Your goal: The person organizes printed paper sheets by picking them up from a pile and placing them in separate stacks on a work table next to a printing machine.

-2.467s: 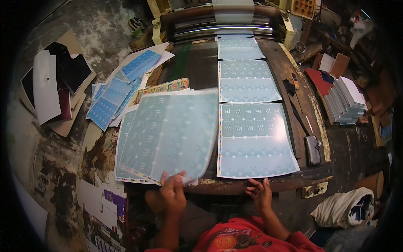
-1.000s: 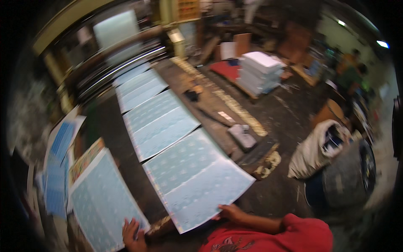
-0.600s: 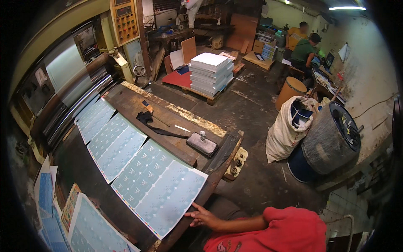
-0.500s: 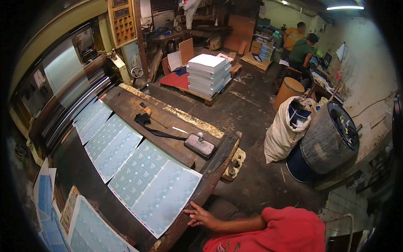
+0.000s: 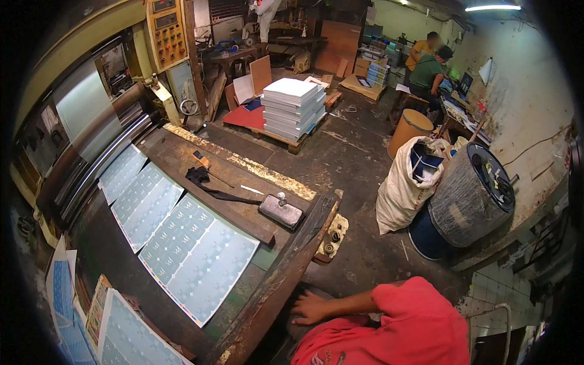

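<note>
In the lower middle, my right hand (image 5: pixel 310 308) rests palm down with fingers spread on my dark trouser leg, beside the worn wooden beam (image 5: pixel 277 298). It holds nothing. My left hand is out of view. Just left of the beam lies a printed light-blue sheet (image 5: pixel 201 255), apart from the beam, with a strip of green board showing between. Two more such sheets, a middle one (image 5: pixel 146 198) and a far one (image 5: pixel 123 173), lie in line behind it toward the metal roller (image 5: pixel 115 149). A grey metal block (image 5: pixel 281 211) sits on the board, next to a black strap (image 5: pixel 225 194).
A small orange-and-black tool (image 5: pixel 201 159) lies farther up the board. More printed sheets (image 5: pixel 131 331) stand at lower left. Beyond are a paper stack (image 5: pixel 292 109) on a pallet, a control panel (image 5: pixel 166 36), a full white sack (image 5: pixel 404 188), a wrapped drum (image 5: pixel 465 198) and two people.
My right hand has left the beam's edge and come down onto my leg. The row of sheets has shifted toward the roller, so the near one no longer overlaps the beam.
</note>
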Demonstrator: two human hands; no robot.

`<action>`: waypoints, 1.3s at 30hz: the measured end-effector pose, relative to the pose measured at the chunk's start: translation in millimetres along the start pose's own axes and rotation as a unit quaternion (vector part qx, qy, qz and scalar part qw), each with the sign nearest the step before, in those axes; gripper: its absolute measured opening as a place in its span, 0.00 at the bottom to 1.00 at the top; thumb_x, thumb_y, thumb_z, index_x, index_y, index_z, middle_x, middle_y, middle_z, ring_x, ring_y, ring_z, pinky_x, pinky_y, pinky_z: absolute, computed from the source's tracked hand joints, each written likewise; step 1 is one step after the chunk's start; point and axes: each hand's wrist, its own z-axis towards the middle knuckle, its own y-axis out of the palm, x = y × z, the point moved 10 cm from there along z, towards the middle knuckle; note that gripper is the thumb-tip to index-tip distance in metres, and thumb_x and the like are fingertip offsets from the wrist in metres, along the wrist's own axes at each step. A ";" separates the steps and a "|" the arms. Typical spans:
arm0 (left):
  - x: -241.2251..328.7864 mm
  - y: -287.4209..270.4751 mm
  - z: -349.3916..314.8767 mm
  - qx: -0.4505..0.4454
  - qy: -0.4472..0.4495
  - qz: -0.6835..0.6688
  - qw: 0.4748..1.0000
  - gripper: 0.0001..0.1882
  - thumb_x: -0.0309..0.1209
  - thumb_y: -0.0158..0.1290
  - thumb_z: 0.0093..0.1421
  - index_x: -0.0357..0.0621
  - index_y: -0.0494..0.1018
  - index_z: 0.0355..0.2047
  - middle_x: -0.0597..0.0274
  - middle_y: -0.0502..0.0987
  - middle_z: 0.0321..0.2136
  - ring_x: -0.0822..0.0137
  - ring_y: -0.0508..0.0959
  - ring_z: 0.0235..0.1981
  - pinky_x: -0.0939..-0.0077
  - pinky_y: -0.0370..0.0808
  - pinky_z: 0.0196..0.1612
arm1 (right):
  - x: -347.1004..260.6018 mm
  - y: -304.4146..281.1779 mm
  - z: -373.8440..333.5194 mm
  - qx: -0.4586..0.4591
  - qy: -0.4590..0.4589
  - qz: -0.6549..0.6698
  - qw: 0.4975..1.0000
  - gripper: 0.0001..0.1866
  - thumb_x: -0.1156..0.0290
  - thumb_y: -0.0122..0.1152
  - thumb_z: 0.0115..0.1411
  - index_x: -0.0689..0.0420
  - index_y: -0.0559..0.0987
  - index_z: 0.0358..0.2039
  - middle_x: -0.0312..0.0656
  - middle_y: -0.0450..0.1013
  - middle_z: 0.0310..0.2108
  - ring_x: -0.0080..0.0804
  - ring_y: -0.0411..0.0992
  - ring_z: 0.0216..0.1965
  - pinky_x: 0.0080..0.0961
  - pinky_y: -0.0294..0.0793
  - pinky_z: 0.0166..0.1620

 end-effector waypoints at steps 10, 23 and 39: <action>17.1 -2.6 -30.4 0.024 0.001 0.047 0.999 0.20 0.34 0.51 0.67 0.28 0.71 0.50 0.41 0.76 0.46 0.50 0.75 0.48 0.64 0.71 0.53 | 33.6 100.8 51.5 -0.261 0.081 0.002 0.962 0.33 0.45 0.41 0.62 0.58 0.73 0.55 0.53 0.68 0.57 0.47 0.67 0.58 0.46 0.65 0.56; -77.0 27.6 -14.6 0.023 0.076 0.006 0.997 0.16 0.34 0.50 0.67 0.34 0.77 0.46 0.48 0.76 0.51 0.49 0.70 0.57 0.58 0.61 0.62 | -109.5 220.0 90.9 -0.432 -0.111 0.132 0.885 0.32 0.46 0.46 0.61 0.61 0.74 0.53 0.54 0.70 0.54 0.47 0.67 0.57 0.45 0.64 0.56; 35.3 34.5 -29.3 -0.188 0.242 0.103 0.946 0.15 0.33 0.57 0.58 0.53 0.79 0.47 0.63 0.78 0.50 0.52 0.65 0.63 0.44 0.49 0.66 | -256.6 -49.1 90.3 -0.401 -0.163 0.685 0.586 0.32 0.52 0.59 0.62 0.59 0.64 0.59 0.51 0.75 0.44 0.36 0.77 0.41 0.32 0.79 0.46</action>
